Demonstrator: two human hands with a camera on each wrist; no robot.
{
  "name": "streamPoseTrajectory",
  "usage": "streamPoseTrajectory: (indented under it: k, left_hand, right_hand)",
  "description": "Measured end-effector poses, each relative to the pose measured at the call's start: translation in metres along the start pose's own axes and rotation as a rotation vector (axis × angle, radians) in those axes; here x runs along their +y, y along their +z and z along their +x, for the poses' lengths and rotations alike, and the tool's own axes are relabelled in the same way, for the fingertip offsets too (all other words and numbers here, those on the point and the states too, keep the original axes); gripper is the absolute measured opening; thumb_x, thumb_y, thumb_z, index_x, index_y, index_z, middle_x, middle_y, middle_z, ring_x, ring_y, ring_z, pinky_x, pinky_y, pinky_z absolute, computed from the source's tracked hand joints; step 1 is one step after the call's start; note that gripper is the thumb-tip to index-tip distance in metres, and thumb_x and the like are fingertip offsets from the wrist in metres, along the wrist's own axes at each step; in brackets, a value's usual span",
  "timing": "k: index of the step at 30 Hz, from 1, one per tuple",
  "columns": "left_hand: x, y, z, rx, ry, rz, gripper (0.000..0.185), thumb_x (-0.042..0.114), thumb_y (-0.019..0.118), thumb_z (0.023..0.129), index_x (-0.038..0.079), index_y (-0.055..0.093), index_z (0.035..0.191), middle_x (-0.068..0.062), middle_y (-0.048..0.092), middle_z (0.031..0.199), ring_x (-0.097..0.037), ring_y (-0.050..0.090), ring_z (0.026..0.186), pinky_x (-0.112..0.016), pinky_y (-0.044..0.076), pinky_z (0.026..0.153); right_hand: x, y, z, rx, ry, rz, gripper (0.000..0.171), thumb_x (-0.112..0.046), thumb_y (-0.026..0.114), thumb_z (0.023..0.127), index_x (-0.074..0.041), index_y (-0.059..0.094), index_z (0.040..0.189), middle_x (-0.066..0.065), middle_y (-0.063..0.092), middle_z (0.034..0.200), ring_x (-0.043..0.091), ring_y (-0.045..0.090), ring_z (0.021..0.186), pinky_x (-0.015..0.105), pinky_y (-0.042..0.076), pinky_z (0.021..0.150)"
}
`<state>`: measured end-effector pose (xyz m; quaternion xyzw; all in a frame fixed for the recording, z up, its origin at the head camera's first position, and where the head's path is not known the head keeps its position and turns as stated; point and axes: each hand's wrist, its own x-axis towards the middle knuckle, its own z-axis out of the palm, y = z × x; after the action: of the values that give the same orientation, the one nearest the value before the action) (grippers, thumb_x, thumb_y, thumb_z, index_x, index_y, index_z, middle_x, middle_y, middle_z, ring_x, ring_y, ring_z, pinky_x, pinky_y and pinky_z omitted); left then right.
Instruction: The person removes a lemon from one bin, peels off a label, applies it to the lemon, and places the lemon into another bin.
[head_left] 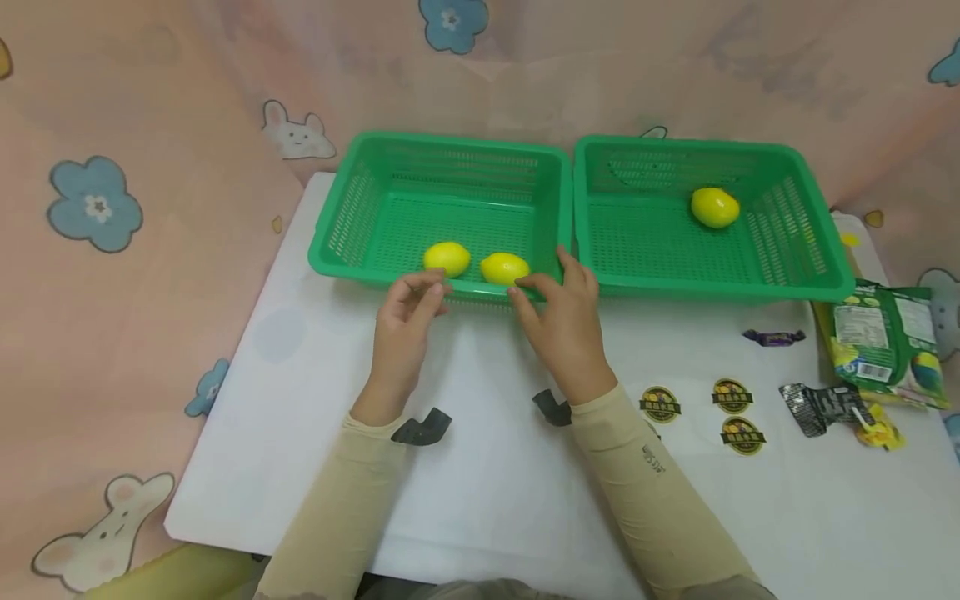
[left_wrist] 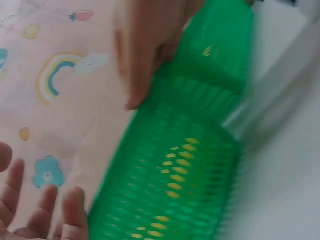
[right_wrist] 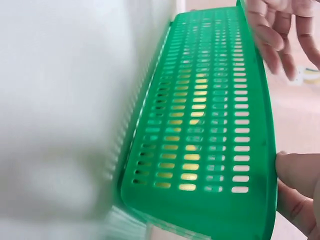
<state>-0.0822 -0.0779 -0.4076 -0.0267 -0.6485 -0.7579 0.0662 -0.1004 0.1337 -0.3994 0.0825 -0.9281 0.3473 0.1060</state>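
Two lemons, a left one (head_left: 447, 259) and a right one (head_left: 505, 268), lie against the front wall of the left green basket (head_left: 465, 218). My left hand (head_left: 401, 337) is at that basket's front rim beside the left lemon; its fingers are loosely bent and hold nothing. In the right wrist view those left fingers (right_wrist: 285, 35) hang above the rim. My right hand (head_left: 568, 329) is at the basket's front right corner, thumb and fingertips touching the rim near the right lemon. Through the wall slots the lemons show as yellow patches. Blur softens the left wrist view.
Close on the right stands another green basket (head_left: 667, 250) with one lemon (head_left: 715, 207) in it. Farther right lie a green snack bag (head_left: 888, 337), a purple-wrapped candy (head_left: 774, 337), a black wrapper (head_left: 821, 407) and a yellow one (head_left: 881, 429). Round stickers (head_left: 732, 396) dot the white table (head_left: 480, 500).
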Motion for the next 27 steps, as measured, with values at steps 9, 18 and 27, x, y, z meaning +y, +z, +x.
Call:
streamPoseTrajectory:
  k: [9,18,27]
  left_hand:
    - [0.054,-0.001,0.067,-0.047,-0.356,0.179,0.056,0.028,0.055,0.11,0.01,0.038,0.161,-0.016,0.033,0.164,-0.037,0.041,0.147,-0.042,0.04,0.118]
    - [0.046,0.001,0.114,-0.305,-0.582,0.726,0.065,0.046,0.05,0.109,0.017,0.032,0.165,-0.014,0.032,0.167,-0.036,0.04,0.144,-0.056,0.033,0.118]
    - [0.025,0.008,0.14,-0.527,-0.475,0.882,0.059,0.037,0.058,0.107,0.008,0.046,0.157,-0.018,0.042,0.162,-0.038,0.039,0.148,-0.057,0.035,0.119]
  right_hand:
    - [0.004,-0.005,0.001,-0.014,0.018,0.016,0.026,-0.031,0.077,0.1,-0.007,0.081,0.11,0.028,0.036,0.163,0.048,0.03,0.147,0.063,0.039,0.113]
    - [0.007,-0.006,0.001,-0.026,0.007,-0.003,0.028,-0.032,0.078,0.099,-0.007,0.082,0.111,0.027,0.037,0.163,0.047,0.033,0.145,0.062,0.042,0.11]
    - [0.01,-0.005,0.001,-0.031,0.005,-0.004,0.029,-0.035,0.077,0.1,-0.009,0.082,0.111,0.026,0.036,0.164,0.046,0.031,0.146,0.062,0.041,0.111]
